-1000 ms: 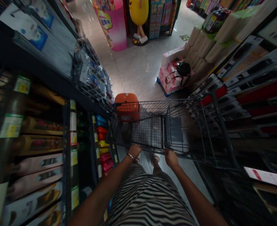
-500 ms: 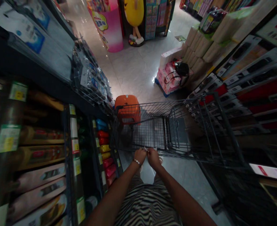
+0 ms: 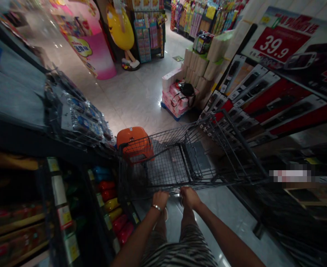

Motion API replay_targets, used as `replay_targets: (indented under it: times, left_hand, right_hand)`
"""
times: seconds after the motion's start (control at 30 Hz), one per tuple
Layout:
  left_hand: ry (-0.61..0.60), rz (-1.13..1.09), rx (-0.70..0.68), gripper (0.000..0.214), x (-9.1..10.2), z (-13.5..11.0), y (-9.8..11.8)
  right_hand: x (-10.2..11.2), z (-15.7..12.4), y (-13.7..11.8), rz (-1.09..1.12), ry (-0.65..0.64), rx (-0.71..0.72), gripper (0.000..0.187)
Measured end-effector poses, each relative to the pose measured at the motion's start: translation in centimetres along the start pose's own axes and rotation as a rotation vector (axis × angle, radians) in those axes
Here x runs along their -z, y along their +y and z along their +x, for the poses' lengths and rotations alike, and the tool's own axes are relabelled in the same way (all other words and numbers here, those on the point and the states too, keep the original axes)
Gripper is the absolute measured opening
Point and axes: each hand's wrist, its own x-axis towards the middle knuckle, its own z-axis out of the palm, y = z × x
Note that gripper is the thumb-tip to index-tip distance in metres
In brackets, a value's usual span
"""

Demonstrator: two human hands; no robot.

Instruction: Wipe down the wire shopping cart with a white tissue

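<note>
My left hand (image 3: 160,199) has its fingers curled shut, close to the near side of a dark wire shopping cart (image 3: 169,163). Beside it, a short gap away, my right hand (image 3: 190,196) is also closed at the cart's near rim. A tiny pale bit (image 3: 177,190) shows between the two hands, too small to name. Whether the fingers grip the rim or something small is hidden. A bracelet (image 3: 157,207) is on my left wrist. Bare mesh shows inside the cart, with a grey panel (image 3: 199,157) toward its right end.
An orange stool (image 3: 132,139) stands beyond the cart's left end. Shelves with colourful packs (image 3: 112,204) line the left. Hanging packaged goods (image 3: 252,79) are on the right. Pink packs (image 3: 176,98) with a black bag (image 3: 186,89) sit ahead, near a pink display (image 3: 96,55).
My hands were together, pinching a small pale thing; now they are apart. The view has tilted up and turned right, so stool and cart appear lower and farther left.
</note>
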Motion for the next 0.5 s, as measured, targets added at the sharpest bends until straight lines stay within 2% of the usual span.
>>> replay_targets:
  times: [0.1,0.2,0.3,0.5]
  left_hand:
    - [-0.063,0.030,0.025,0.035,0.4,0.2,0.0]
    - [-0.095,0.050,0.044,0.034,0.7,0.2,0.1]
    - [-0.108,0.068,0.070,0.033,0.9,0.0,0.3]
    - [-0.113,0.085,0.129,0.035,1.1,-0.2,0.8]
  right_hand:
    - [0.6,0.0,0.6,-0.013,0.019,-0.035,0.029]
    - [1.8,-0.2,2.8,-0.042,0.035,-0.072,0.033]
    - [3.8,-1.0,6.7,-0.085,0.047,-0.133,0.037]
    - [9.0,-3.4,14.6,-0.190,0.073,-0.266,0.033]
